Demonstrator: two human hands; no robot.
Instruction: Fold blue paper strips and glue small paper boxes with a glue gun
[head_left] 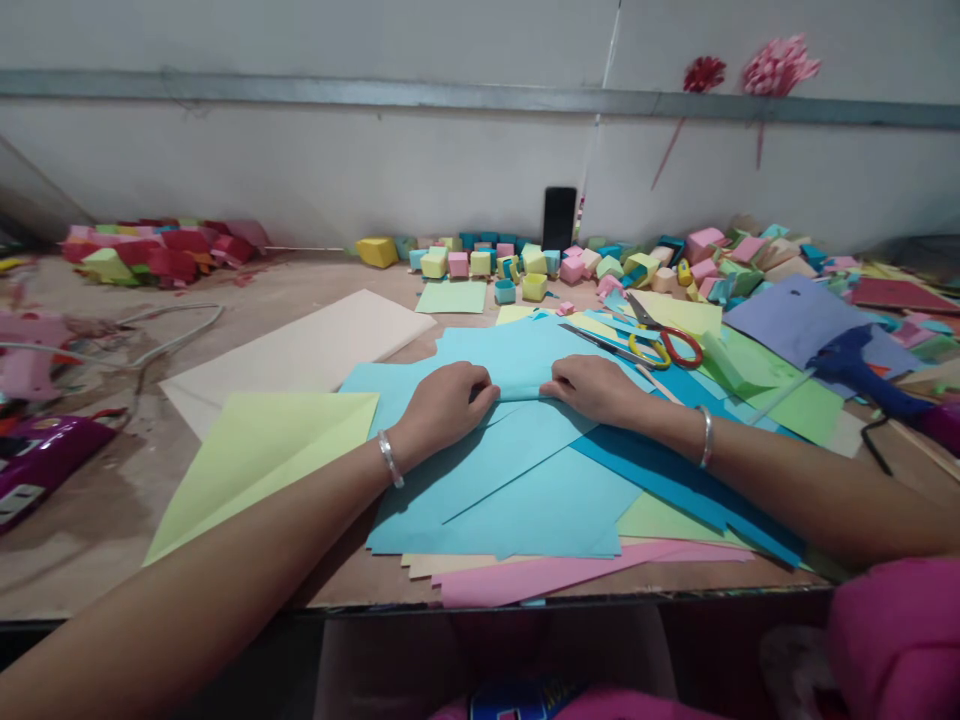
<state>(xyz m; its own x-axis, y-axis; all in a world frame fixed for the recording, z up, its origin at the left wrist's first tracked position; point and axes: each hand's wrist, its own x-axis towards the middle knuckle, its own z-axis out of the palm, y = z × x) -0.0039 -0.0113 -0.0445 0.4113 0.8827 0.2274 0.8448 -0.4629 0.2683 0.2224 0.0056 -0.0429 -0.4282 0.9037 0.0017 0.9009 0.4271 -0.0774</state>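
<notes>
My left hand and my right hand both rest on a light blue sheet of paper in the middle of the table. Each hand's fingers are closed, pinching a folded strip of that sheet from either end, the fingertips a short gap apart. A silver bracelet circles each wrist. More coloured sheets lie stacked under the blue one: darker blue, pink and light green to the left.
Scissors with yellow and red handles lie just beyond my right hand. A blue glue gun sits at the right. Several small paper cubes line the back wall around a dark phone. A cream sheet lies at the left.
</notes>
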